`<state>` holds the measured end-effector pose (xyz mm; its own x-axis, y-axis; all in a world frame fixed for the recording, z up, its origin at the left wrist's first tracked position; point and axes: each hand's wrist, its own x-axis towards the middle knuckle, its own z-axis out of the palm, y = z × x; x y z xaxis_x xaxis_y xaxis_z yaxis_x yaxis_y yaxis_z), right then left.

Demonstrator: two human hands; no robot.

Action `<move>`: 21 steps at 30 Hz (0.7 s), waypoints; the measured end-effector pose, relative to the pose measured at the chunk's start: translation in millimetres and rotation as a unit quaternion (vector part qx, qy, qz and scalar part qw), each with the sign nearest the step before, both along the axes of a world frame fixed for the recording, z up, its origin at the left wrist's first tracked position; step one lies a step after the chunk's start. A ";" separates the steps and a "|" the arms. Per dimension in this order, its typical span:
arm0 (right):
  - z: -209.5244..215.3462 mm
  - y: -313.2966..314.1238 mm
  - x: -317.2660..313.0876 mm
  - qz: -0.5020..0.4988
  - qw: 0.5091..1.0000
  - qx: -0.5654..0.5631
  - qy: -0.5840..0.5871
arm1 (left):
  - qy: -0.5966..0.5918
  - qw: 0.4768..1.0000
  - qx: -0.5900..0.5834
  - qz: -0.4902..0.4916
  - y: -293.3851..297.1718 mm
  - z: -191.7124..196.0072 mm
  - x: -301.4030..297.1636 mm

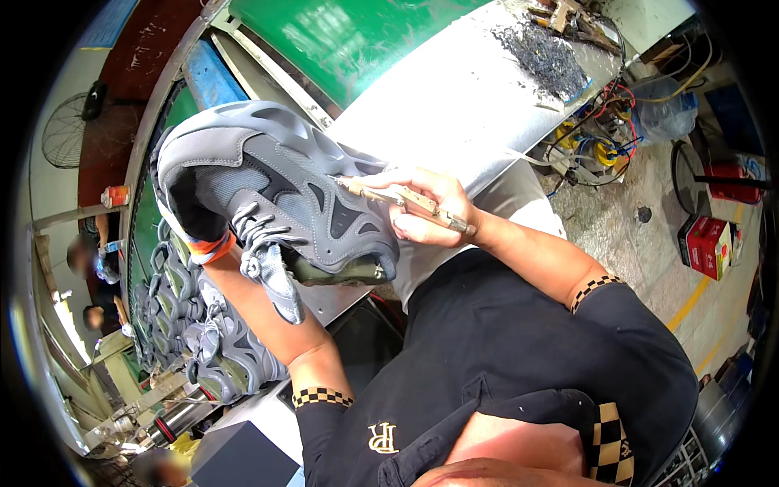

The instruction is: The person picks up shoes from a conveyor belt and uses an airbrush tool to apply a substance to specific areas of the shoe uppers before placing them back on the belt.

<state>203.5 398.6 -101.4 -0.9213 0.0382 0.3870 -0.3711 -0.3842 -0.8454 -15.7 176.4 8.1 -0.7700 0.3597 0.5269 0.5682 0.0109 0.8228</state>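
While the left hand (213, 243) sits hidden inside the grey sneaker (276, 195), holding it up above a row of matching grey shoes (191, 325), the right hand (426, 211) pinches a slim metal-tipped tool (406, 199) against the sneaker's side panel.

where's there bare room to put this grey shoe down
Bare room: the pale metal surface between the green panel and the dark shavings. Crowded: the row of grey shoes at lower left, and the wires and bags on the right.
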 end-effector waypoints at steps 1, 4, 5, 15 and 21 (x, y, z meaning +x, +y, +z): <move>-1.6 -1.4 0.4 0.000 1.000 -0.003 -0.004 | -0.004 1.000 0.001 0.005 -3.8 0.0 2.0; -3.9 2.5 6.5 0.035 0.996 -0.047 -0.069 | -0.025 0.999 0.007 0.020 -11.3 -5.6 8.7; -2.3 3.3 8.7 0.055 0.992 -0.066 -0.097 | -0.034 0.999 0.007 0.026 -15.5 -8.1 12.7; -14.8 -0.7 20.5 0.015 0.999 -0.001 -0.052 | -0.171 0.977 0.068 0.109 -54.8 -56.6 62.7; -13.0 -0.5 21.3 0.054 0.993 -0.051 -0.088 | -0.203 0.964 0.112 0.131 -87.0 -59.3 70.0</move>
